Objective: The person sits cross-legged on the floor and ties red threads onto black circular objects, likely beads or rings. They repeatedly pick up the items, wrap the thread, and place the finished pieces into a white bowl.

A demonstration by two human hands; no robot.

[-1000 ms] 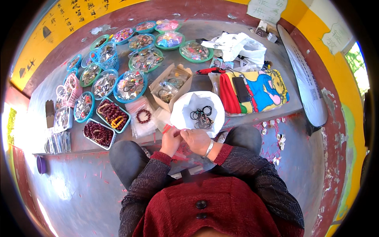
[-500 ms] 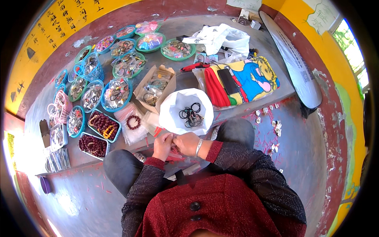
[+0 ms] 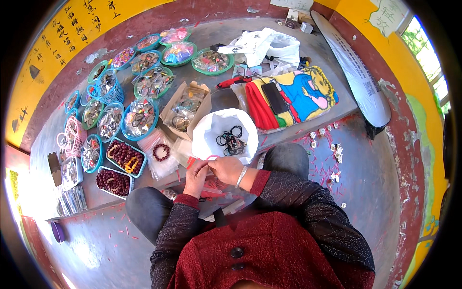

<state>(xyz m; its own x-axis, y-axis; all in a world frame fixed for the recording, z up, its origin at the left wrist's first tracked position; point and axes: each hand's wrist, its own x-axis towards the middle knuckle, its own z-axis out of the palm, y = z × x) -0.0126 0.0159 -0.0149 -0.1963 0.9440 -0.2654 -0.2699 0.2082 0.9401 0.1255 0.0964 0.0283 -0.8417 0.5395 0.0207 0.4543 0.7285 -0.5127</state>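
Observation:
My left hand (image 3: 195, 178) and my right hand (image 3: 227, 170) meet just in front of a white, bag-lined round container (image 3: 201, 130). Both are closed, fingertips pinched together; what lies between them is too small to make out. A thin pinkish-red strip (image 3: 212, 156) curves up beside the right fingers, and a red bit shows by the left ones. Dark cord bracelets (image 3: 232, 140) lie in a tangle inside the container. To its left, a dark red bead bracelet (image 3: 161, 152) rests on a stack of clear plastic bags (image 3: 156, 168).
Baskets of packaged trinkets (image 3: 139, 118) crowd the left, beside trays of beads (image 3: 114, 181). A cardboard box (image 3: 169, 115) stands behind the container. At right lie a folded colourful blanket (image 3: 301, 103), a phone (image 3: 274, 98) on it, and the platform edge. Red scraps litter the floor.
My joined hands have turned and lifted slightly toward the white container. A pinkish-red strip now shows above the right fingers. The whole view has shifted a little.

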